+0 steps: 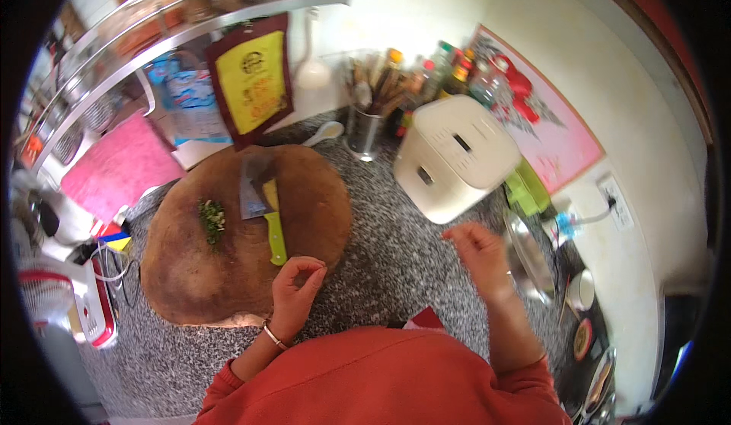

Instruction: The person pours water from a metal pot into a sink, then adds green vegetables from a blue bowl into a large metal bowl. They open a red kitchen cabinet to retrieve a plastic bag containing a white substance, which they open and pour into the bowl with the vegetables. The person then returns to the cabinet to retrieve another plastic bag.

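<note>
A round wooden chopping block (228, 276) lies on the speckled granite counter to the left. On it rests a cleaver (254, 191) with a lime-green handle, its blade pointing away from me. A small heap of chopped green herbs with pale bits (212, 219) sits left of the blade. My left hand (297, 291) hovers by the block's right edge, just below the cleaver's handle; its thumb and forefinger curl near each other with nothing seen in them. My right hand (480, 256) is over the counter in front of the cream rice cooker (457, 157), blurred, its fingers partly bent; nothing shows in it.
Behind the block are a white spoon (326, 132), a metal utensil holder (364, 134) and sauce bottles (457, 77). A metal bowl or lid (528, 256) stands at right, beyond it a white cup (581, 290). At left are a pink cloth (123, 165) and a red-and-white appliance (94, 305).
</note>
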A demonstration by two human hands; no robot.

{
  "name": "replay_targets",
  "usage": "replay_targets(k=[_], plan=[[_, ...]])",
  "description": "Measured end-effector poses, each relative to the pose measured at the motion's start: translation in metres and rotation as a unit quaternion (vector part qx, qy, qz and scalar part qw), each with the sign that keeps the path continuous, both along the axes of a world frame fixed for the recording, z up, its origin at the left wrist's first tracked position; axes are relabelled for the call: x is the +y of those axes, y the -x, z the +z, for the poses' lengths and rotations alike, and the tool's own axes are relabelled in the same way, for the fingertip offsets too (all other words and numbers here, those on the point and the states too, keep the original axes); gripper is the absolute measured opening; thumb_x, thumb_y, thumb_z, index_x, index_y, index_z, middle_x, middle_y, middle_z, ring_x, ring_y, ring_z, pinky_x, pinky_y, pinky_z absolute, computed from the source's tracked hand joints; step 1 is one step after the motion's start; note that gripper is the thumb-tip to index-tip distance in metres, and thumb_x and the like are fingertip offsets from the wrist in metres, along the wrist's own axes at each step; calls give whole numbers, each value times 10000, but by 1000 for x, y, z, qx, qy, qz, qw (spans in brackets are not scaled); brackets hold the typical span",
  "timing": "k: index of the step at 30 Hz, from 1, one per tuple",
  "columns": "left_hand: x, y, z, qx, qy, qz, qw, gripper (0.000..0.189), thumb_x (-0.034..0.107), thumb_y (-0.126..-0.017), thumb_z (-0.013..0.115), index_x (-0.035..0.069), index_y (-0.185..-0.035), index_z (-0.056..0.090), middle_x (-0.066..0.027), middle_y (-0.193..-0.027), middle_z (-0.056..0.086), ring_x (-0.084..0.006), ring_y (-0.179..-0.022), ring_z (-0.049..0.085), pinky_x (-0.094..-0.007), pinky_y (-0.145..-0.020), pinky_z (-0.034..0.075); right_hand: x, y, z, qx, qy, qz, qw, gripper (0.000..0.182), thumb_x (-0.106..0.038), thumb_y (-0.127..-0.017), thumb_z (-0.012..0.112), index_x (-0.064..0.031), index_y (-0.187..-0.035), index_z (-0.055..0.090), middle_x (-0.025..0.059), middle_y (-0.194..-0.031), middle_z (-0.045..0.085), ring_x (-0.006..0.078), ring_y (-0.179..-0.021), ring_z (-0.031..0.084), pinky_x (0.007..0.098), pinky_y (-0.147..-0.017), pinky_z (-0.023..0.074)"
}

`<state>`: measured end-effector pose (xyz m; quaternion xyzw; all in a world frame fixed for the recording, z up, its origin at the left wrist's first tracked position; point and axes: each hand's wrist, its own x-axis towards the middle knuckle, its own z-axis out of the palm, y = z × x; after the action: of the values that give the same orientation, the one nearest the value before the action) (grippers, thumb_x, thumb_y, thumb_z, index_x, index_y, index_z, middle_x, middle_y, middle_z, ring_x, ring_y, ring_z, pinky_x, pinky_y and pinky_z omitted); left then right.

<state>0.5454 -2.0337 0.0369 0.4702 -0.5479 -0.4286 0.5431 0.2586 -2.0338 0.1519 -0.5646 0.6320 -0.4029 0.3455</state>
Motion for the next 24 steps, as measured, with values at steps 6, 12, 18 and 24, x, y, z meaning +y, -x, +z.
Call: replay_targets(k=[6,12,18,24], plan=[[8,35,-19,2,-22,-100,995,78,-41,-852,614,15,-901,590,-41,-960,609,-106,-886,554,-232,-806,446,121,21,-141,-21,-122,-91,988,249,-274,-896,604,-49,-975,677,110,-857,674,209,-767,626,339,-688,481],[18,92,-37,6,19,-248,969,90,-62,-858,578,18,-897,564,-69,-977,599,-120,-853,538,-247,-781,449,163,23,-166,8,18,-161,987,237,-260,-901,575,-36,-921,650,178,-881,639,363,-817,604,417,-721,479],[47,153,-44,-85,-2,-357,930,24,2,-889,572,10,-902,553,-61,-946,584,-118,-814,519,-256,-763,447,232,34,-175,-29,35,-247,968,236,-238,-893,558,-15,-911,634,182,-931,640,380,-893,598,449,-786,478],[126,234,-58,-88,6,-541,837,90,107,-919,582,20,-896,574,-43,-925,595,-97,-777,505,-240,-748,425,363,42,-203,-12,37,-420,907,196,-203,-867,574,-19,-901,635,172,-907,639,373,-891,603,447,-779,485]])
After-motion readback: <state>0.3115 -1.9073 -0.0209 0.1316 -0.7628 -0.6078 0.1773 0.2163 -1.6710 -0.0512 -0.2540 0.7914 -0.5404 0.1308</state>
